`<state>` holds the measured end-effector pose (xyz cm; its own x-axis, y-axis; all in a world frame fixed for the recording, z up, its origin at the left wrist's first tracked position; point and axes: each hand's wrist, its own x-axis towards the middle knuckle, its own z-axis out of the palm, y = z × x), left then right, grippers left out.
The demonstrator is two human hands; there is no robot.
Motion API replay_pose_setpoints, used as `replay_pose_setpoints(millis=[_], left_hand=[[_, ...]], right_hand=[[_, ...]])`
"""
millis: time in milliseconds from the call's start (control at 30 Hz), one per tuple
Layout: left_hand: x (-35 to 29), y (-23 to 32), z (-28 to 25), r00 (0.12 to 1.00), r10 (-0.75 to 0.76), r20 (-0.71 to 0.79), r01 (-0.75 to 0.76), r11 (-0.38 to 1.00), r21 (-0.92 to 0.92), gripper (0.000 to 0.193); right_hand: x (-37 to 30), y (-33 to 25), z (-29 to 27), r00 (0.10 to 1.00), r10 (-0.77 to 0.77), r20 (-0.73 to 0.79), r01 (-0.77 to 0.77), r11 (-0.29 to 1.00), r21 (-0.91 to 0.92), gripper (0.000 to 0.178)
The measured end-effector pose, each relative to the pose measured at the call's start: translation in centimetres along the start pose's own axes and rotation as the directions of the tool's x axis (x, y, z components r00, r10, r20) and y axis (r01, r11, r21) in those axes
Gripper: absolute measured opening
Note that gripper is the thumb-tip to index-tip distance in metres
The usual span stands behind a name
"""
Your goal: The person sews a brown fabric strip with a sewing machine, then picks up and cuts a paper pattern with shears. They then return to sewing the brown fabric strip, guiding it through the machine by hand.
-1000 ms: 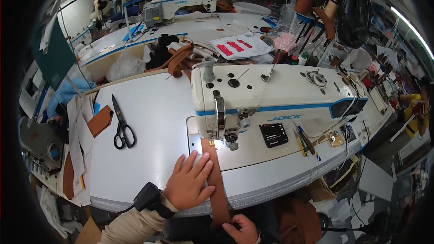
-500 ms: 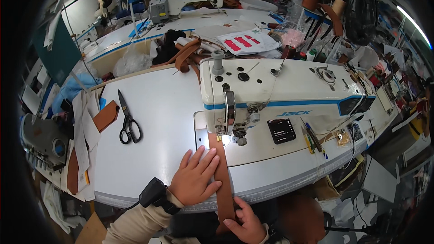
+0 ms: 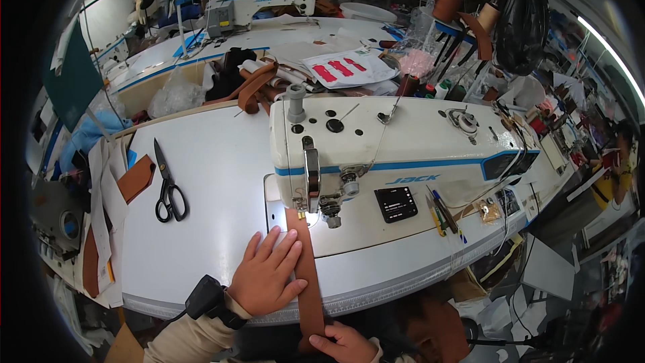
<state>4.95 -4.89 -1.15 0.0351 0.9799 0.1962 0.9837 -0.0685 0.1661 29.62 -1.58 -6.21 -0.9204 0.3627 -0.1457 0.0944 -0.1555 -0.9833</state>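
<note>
Brown strip (image 3: 309,289) at the needle end of your white sewing machine (image 3: 396,138)

In the head view, your strip runs from under the needle end of the machine, across the white tabletop (image 3: 208,242) and over its curved front edge. Your left hand (image 3: 267,275) lies palm down with its fingers extended and slightly apart; its index fingertip and thumb tip reach onto the strip's left edge, while the rest lies beside it. Your right hand (image 3: 346,344) holds the strip near its lower end, just beyond the tabletop edge, thumb on top; you cannot tell how its other fingers sit, as they are mostly hidden. A black device (image 3: 207,298) is strapped at your left wrist.

To the left on the tabletop you have black-handled scissors (image 3: 169,188), blades pointing away from you, with a loose brown piece (image 3: 136,178) near them. Right of the needle end lie a flat black square object (image 3: 396,204) and, just beside it, a few slim hand tools (image 3: 445,214)
</note>
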Motion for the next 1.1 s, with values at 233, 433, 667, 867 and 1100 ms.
replay_pose_setpoints(millis=[233, 433, 667, 867, 1100], left_hand=[[0.1, -0.1, -0.1, 1.000, -0.002, 0.014, 0.002, 0.999, -0.038, 0.070], [0.2, -0.2, -0.1, 0.999, -0.015, 0.033, 0.018, 0.996, -0.089, 0.071], [1.0, 0.2, 0.2, 0.998, -0.061, 0.030, 0.062, 0.997, -0.044, 0.071], [1.2, 0.3, 0.3, 0.998, -0.048, 0.047, 0.048, 0.999, 0.005, 0.071], [0.4, 1.7, -0.1, 0.996, -0.004, 0.086, 0.007, 0.999, -0.037, 0.074]], right_hand=[[-0.5, 0.9, 0.0, 0.969, 0.162, 0.185, -0.243, 0.746, 0.620, 0.030], [-0.8, -1.5, 0.7, 0.983, -0.047, -0.177, 0.054, 0.998, 0.038, 0.028], [-0.8, -2.9, 0.9, 0.934, -0.230, -0.273, 0.157, 0.952, -0.263, 0.039], [-0.7, -1.8, 0.7, 0.963, -0.135, -0.234, 0.108, 0.986, -0.127, 0.033], [-1.1, -0.9, -0.9, 0.991, 0.134, -0.008, -0.134, 0.980, -0.149, 0.021]])
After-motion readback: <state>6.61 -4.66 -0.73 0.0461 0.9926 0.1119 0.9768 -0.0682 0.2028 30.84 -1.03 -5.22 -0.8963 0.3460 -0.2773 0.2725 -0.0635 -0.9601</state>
